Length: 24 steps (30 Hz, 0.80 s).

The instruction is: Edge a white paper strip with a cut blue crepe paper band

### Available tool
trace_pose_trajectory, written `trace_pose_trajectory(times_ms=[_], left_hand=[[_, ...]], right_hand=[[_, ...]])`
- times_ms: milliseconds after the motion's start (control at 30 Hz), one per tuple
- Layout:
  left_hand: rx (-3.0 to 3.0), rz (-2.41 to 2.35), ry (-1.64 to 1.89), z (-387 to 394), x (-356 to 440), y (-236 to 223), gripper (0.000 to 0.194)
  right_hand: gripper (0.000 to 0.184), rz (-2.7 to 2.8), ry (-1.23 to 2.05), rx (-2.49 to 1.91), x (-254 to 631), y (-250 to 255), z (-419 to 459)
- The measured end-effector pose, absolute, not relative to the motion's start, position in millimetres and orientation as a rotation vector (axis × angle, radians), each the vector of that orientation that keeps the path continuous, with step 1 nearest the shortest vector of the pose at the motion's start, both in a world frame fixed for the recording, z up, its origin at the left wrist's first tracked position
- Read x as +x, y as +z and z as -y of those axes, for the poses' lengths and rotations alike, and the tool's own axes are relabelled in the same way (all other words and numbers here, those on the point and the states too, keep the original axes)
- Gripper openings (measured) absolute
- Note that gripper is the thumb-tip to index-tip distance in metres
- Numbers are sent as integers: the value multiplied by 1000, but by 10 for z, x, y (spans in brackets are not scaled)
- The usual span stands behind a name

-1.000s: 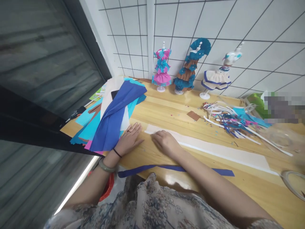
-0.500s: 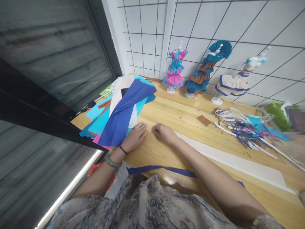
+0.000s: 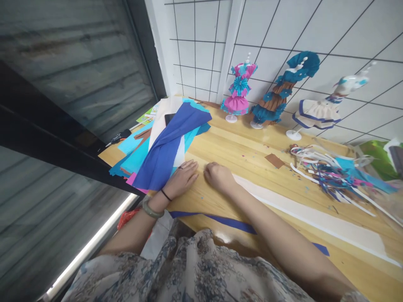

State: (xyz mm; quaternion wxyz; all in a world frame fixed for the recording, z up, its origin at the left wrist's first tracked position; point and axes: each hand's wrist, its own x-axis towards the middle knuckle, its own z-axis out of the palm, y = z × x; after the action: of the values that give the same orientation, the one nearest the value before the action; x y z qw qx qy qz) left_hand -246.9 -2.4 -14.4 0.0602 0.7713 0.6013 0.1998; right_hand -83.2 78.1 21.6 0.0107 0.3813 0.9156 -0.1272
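My left hand lies palm down on the wooden table, fingers stretched out, beside a pile of crepe paper. On top of that pile is a folded dark blue sheet, close by my fingers. My right hand is closed in a loose fist on the table, a short gap from the left, and nothing shows in it. A long white paper strip runs from beside my right wrist toward the lower right. Below my hands lies a narrow dark blue strip, partly hidden under my right forearm.
Three paper-dressed stands line the wall: pink and blue, brown and teal, white with blue trim. A heap of paper scraps lies at right, near a brown piece. Black-handled scissors lie at the left edge.
The view has shifted slightly, so the table and stands appear a little farther right. Both hands keep their poses on the table.
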Motion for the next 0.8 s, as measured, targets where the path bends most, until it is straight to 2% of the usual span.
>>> trace_pose_trajectory(times_ms=[267, 800], left_hand=[[2340, -1814, 644, 21, -2460, -138, 41], [2360, -1805, 692, 15, -2466, -160, 40]], right_hand=[[26, -2841, -408, 1145, -815, 228, -823], [31, -2779, -298, 1165, -879, 244, -774]])
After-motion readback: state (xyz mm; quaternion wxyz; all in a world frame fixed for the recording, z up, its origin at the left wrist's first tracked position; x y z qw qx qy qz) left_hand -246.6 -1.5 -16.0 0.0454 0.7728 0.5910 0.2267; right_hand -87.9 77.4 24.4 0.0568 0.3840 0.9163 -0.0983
